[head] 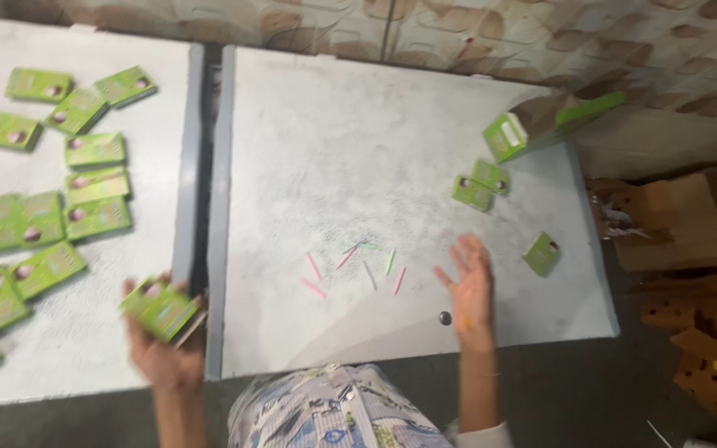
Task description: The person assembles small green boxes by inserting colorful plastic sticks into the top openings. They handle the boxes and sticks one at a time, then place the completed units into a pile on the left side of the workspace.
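My left hand grips a small green box above the gap between two grey tables. My right hand hovers open, palm down, over the right table, holding nothing. Several thin pink and green sticks lie scattered just left of it. A small green box rests to its right. Two more green boxes lie farther back.
Many green boxes cover the left table. An open green carton lies at the right table's far corner. A small dark round object sits near my right wrist. Torn brown cardboard lies on the floor at right.
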